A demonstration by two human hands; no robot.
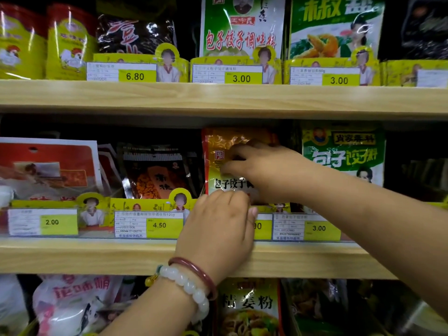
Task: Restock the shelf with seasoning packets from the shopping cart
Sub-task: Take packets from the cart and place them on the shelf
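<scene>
Wooden shelf (97, 255) edges run across; on the middle shelf an orange seasoning packet (225, 146) stands upright, green packet (344, 154) just beside at 3 o'clock; right hand (261, 170) grips its face; left hand (218, 226) pinches its lower edge at 6 o'clock.

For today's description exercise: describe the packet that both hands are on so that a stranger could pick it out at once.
Find the middle wooden shelf. Between the dark packet priced 4.50 and the green packet priced 3.00 stands the orange-red packet, with the left hand and right hand on it. Only it is glossy orange with a white band of black characters.
</scene>
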